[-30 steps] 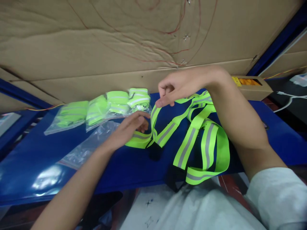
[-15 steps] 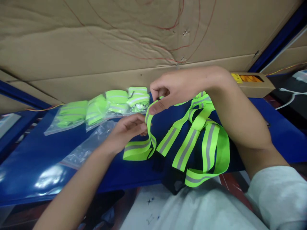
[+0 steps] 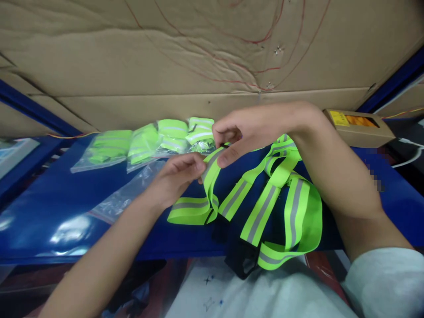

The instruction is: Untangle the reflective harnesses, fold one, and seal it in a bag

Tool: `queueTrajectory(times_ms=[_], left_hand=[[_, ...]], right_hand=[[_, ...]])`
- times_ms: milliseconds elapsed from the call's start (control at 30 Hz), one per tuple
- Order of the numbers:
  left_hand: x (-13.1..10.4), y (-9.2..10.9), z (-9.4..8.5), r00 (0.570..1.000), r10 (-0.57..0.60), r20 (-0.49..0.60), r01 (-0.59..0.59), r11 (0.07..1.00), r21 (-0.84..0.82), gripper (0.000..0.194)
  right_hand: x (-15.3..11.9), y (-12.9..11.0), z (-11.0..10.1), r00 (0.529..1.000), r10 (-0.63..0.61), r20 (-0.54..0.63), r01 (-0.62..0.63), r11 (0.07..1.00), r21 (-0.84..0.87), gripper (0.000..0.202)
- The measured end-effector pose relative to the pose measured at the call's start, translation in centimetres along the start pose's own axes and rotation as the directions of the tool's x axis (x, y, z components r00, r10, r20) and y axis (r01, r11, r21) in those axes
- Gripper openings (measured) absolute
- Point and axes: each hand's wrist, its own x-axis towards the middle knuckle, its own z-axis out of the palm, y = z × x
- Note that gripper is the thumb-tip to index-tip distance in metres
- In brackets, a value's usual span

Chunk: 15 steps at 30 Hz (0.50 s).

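Observation:
A neon-yellow strap with a grey stripe [image 3: 263, 214] lies in loops and strips over the blue table, partly hanging past its front edge. My left hand [image 3: 180, 176] pinches one edge of a raised loop of it between thumb and fingers. Just to the right, my right hand [image 3: 236, 137] is bent over from above, its fingers curled and closed on the same strap near a small black piece. A black buckle part [image 3: 241, 260] hangs at the table's front edge, close to my shirt. The fingertips of the left hand are partly behind the strap.
Several clear bags with folded neon straps [image 3: 142, 143] stand in a row at the back left. An unfilled clear bag [image 3: 127, 196] lies in front of them on the blue table [image 3: 36, 212]. A cardboard box [image 3: 361, 128] sits at the back right, before a cardboard wall [image 3: 165, 66].
The view has shifted slightly. The held piece of strap has turned, showing its grey stripe more broadly, and my left hand has gone from loosely beside it to pinching its edge.

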Motion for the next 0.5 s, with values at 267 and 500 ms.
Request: queueTrajectory(times_ms=[267,500], left_hand=[[0.6,-0.2,-0.9,0.947,0.194,-0.256,-0.115,0.949,0.292,0.017],[0.7,2.9,-1.6,0.922,0.083,-0.379,-0.236,0.895,-0.378,0.030]], right_hand=[[0.0,2.2,-0.3,0.993,0.117,-0.022,-0.118,0.993,-0.018,0.053],[-2.8,3.4,-2.4,0.959,0.281,-0.030,-0.279,0.957,0.077,0.049]])
